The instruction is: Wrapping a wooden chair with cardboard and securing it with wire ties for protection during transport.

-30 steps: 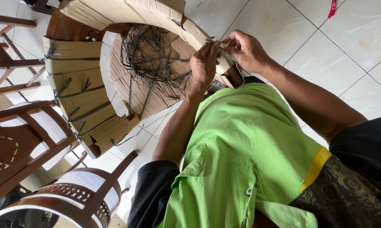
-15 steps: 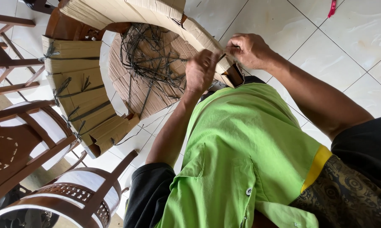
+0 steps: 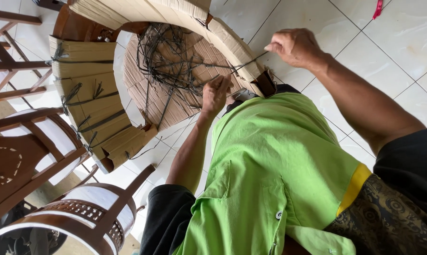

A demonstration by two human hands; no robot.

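We noted the right hand (image 3: pixel 293 47) clenched on 1 dark strand (image 3: pixel 251 62) pulled taut over the cardboard-wrapped chair (image 3: pixel 232 40) at far centre, and the left hand (image 3: pixel 215 92) pinching its nearer end; probably cinching a tie, which wants steady tension.

Strap tangle (image 3: pixel 175 61) blocks — tiled floor (image 3: pixel 393 52) open.

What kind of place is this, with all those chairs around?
Probably a furniture workshop or packing area. Dark wooden chairs stand on the white tiled floor, one chair is wrapped in cardboard tied with black straps, and the person's hands are pulling a black strap taut.
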